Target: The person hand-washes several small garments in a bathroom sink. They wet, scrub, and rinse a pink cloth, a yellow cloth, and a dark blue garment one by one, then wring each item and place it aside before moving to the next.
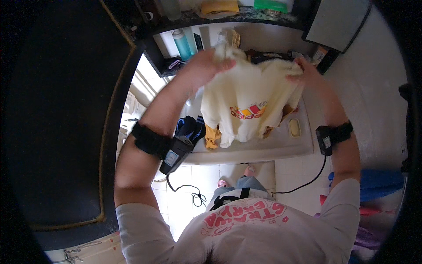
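I hold a cream shirt (pixel 237 94) with a coloured print stretched out over a white sink (pixel 259 152). My left hand (pixel 210 66) is closed on the bunched fabric at one upper end. At the other upper end, my right hand (pixel 302 72) grips the same shirt. Mustard-coloured cloth (pixel 212 135) shows under its lower left edge; I cannot tell if it is a separate garment. Dark cloth with blue stripes (pixel 189 127) lies at the left of the sink. A pale bar of soap (pixel 294 127) rests at the right, apart from the shirt.
Behind the sink, a dark shelf (pixel 171 68) carries a blue-green bottle (pixel 181 45) and small items. A higher ledge (pixel 246 22) holds yellow and green packages. At left stands a large dark panel (pixel 66 114). Blue cloth (pixel 373 184) hangs at the right.
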Demonstrator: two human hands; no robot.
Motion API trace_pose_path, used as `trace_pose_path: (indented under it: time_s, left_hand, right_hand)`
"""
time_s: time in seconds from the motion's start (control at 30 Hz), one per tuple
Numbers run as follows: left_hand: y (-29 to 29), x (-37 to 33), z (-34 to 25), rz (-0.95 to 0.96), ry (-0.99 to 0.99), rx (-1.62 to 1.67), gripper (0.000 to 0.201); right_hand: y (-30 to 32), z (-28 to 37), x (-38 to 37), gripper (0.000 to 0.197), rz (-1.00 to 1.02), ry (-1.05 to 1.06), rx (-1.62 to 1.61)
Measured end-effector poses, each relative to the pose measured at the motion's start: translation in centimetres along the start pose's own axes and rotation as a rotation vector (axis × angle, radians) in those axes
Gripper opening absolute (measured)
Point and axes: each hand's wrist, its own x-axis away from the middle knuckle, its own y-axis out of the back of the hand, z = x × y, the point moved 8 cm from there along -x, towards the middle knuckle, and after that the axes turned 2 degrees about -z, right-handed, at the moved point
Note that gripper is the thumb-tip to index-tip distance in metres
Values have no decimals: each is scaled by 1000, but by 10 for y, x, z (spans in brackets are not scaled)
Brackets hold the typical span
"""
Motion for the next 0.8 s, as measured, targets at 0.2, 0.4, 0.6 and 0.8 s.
trace_pose_path:
  time_s: [0.2,0.4,0.6,0.8]
  left_hand:
    - [-92,-12,167,150,377,159,53]
    - [-173,1,296,-80,422,-402,53]
    - [-262,6,368,238,157,-956,57]
    - [-317,0,448,454,380,-763,83]
  right_hand:
    - [-126,-90,-3,67,333,-47,-141]
    - [-256,-177,29,56,458,-87,63]
    - [-330,-258,47,54,317,-177,469]
    - [-384,-281,33,82,350,-231,483]
